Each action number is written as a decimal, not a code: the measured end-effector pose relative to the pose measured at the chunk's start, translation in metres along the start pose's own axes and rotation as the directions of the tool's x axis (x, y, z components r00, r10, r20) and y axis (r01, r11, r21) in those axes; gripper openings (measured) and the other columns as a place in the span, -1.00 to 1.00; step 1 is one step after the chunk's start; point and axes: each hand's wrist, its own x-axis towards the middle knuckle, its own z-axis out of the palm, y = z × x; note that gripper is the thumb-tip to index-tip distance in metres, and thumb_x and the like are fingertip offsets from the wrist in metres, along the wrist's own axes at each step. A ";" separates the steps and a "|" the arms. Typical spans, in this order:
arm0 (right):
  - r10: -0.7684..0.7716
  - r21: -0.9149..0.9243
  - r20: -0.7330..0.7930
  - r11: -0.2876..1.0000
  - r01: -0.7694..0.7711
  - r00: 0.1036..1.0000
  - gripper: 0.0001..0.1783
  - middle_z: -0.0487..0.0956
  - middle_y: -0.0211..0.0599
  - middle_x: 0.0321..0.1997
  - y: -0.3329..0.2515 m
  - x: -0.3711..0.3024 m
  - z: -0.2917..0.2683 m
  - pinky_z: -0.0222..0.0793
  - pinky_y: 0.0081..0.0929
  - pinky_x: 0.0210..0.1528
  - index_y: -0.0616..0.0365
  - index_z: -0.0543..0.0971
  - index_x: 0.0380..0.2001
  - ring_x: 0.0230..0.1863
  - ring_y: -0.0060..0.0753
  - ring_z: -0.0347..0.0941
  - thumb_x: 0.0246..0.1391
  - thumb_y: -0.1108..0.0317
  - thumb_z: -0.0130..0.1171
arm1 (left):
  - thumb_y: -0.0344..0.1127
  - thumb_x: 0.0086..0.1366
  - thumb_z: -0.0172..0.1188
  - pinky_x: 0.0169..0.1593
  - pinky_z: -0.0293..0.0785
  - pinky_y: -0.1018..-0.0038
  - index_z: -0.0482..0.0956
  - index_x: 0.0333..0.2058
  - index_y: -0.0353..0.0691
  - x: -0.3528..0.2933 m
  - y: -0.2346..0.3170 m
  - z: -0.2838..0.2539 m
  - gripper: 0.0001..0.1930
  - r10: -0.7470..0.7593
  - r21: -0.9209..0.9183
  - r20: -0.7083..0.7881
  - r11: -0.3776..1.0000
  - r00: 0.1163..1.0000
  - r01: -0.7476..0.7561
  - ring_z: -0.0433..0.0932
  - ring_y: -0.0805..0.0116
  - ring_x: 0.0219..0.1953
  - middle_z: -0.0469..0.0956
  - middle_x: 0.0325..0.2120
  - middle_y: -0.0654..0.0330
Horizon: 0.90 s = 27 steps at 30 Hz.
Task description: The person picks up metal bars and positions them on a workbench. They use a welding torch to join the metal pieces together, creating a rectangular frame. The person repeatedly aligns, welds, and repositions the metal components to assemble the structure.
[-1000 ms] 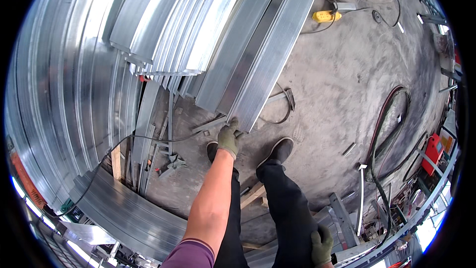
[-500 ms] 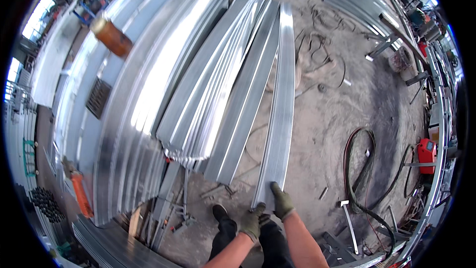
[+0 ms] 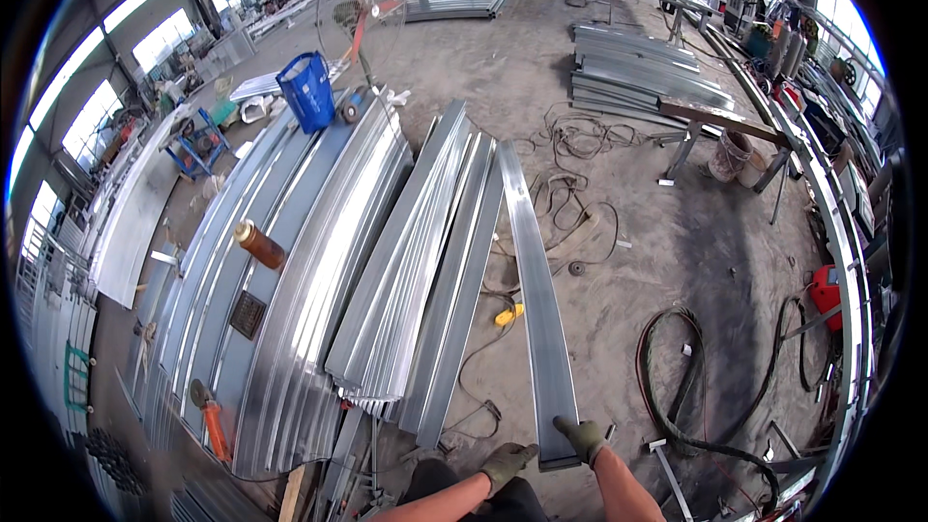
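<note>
A long grey metal channel (image 3: 541, 329) with raised edges stretches away from me, its near end in front of my legs. My right hand (image 3: 582, 438), in a dark green work glove, is closed over the right edge near that end, thumb on the upper face. At the left corner of the same end is my gloved left hand (image 3: 509, 462), its fingers gripping at the edge and partly hidden. Left of the channel lie more metal channels (image 3: 454, 300) and a fanned stack of ribbed metal profiles (image 3: 406, 309).
An orange angle grinder (image 3: 215, 428), a brown bottle (image 3: 259, 244) and a blue bucket (image 3: 306, 92) rest on the panels at left. A yellow object (image 3: 508, 314) and loose cables lie on the floor. A thick hose (image 3: 667, 406) coils at right, near a T-shaped metal piece (image 3: 670, 478).
My view has tilted upward. The channel's far end has swung left toward the stack, while its near end and both hands have shifted right. Both hands stay at the near end.
</note>
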 end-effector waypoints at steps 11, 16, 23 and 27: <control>0.056 0.012 0.066 0.998 -0.057 0.996 0.14 0.76 0.26 -0.03 0.010 0.007 -0.105 0.57 -0.15 0.13 0.60 0.70 -0.01 0.05 0.13 0.73 0.00 -0.53 0.38 | 0.32 0.46 0.22 -0.18 0.52 0.18 0.67 -0.11 -0.32 0.104 0.156 -0.021 -0.35 0.019 -0.090 -0.060 0.996 0.998 -0.024 0.62 0.23 -0.26 0.68 -0.22 0.12; 0.052 -0.136 0.153 0.990 -0.031 0.987 0.12 0.77 0.22 -0.05 0.012 0.040 -0.118 0.57 -0.14 0.13 0.46 0.74 -0.01 0.04 0.15 0.74 -0.02 -0.60 0.31 | 0.39 0.49 0.14 0.04 0.56 0.11 0.63 0.17 -0.13 0.248 0.209 -0.062 -0.32 -0.019 -0.361 0.052 0.932 0.998 0.036 0.66 0.10 0.06 0.65 0.04 0.10; 0.299 -0.117 0.312 0.954 -0.276 0.902 0.11 0.75 0.17 0.05 -0.020 -0.008 -0.196 0.53 -0.11 0.23 0.25 0.72 0.12 0.14 0.19 0.68 0.02 -0.67 0.20 | 0.43 0.38 0.23 0.33 0.51 -0.02 0.57 0.25 -0.03 0.383 0.344 -0.063 -0.27 -0.194 -0.630 0.186 0.729 0.963 0.268 0.60 -0.04 0.18 0.64 0.16 0.09; 0.324 -0.112 0.344 0.946 -0.304 0.881 0.06 0.77 0.11 -0.08 -0.059 -0.032 -0.236 0.57 -0.07 0.13 0.23 0.75 0.01 0.02 0.18 0.72 0.04 -0.68 0.20 | 0.58 0.28 0.21 0.47 0.31 -0.05 0.45 0.39 -0.04 0.498 0.372 -0.122 -0.05 -0.332 -0.700 0.132 0.636 0.934 0.325 0.43 0.03 0.37 0.40 0.43 0.11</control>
